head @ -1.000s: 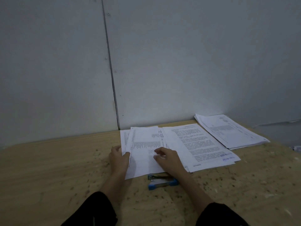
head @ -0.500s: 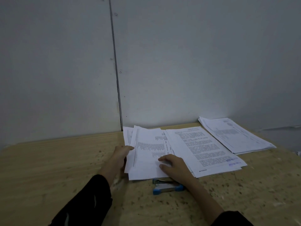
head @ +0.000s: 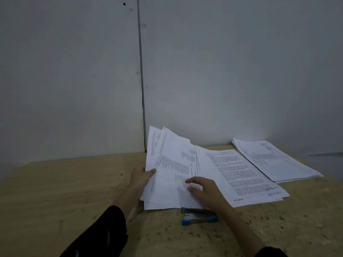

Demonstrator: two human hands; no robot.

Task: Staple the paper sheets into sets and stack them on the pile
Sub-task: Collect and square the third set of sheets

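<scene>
My left hand grips the left edge of a few printed sheets and tilts them up off the wooden table. Spread over their lower right part is my right hand, fingers apart, holding nothing. More loose printed sheets lie flat to the right, partly under the lifted ones. At the table's far right rests a pile of papers. A blue and silver stapler lies just in front of the sheets, by my right wrist.
A grey panelled wall rises right behind the table's far edge. The speckled wooden tabletop stretches left and toward me. Dark sleeves cover both forearms.
My left hand has gone from resting on the sheets to gripping their left edge, and their far ends have risen off the table. My right hand stays spread on them.
</scene>
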